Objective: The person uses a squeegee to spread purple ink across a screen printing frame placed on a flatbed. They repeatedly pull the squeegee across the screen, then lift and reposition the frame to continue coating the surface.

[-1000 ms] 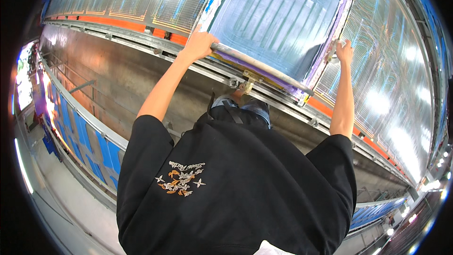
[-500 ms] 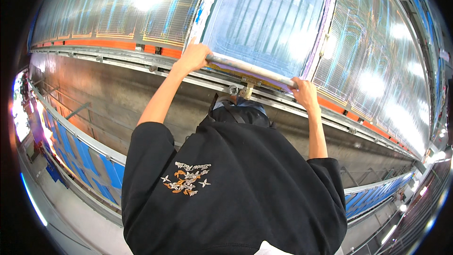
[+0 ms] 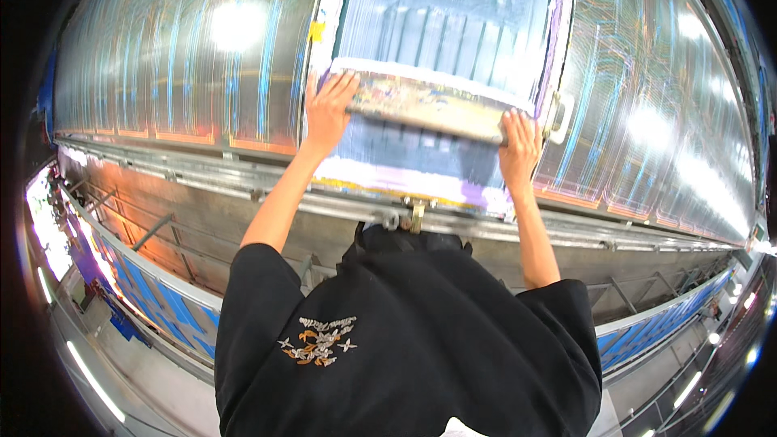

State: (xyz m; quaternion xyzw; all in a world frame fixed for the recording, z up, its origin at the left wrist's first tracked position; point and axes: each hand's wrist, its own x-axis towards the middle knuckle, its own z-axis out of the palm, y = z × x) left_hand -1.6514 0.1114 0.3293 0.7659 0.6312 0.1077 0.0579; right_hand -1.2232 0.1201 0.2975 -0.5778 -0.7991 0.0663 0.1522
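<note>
1. Location: a long, paint-stained bar (image 3: pixel 433 103) lies across the blue screen (image 3: pixel 473 12) of a flat frame (image 3: pixel 320 14), between its left and right sides and nearer the person's end. The frame rests on a wide metal desk (image 3: pixel 186 65) marked with coloured lines.

2. Progress: judged part-way. The bar is in position within the frame, and both hands are on it. A white band (image 3: pixel 449 82) runs along its far side. Dark stripes (image 3: pixel 445 36) show on the screen beyond, so that stretch is judged outstanding. The screen on the near side is partly in shadow; whether it is finished cannot be told.

3. Orientation: the bar's long axis runs left to right, crosswise to the frame and roughly parallel to its near rim (image 3: pixel 417 194). In view, the right end sits lower than the left. One long edge faces the far end, the other the person. Exact tilt cannot be determined.

4. Left hand (image 3: pixel 329 109): fingers closed over the bar's left end, slightly spread. Grip firmness cannot be told.

5. Right hand (image 3: pixel 520 144): fingers bent over the right end, holding it; thumb not clearly visible. A pale handle (image 3: pixel 563 119) stands just beside it, apart from the fingers.
</note>
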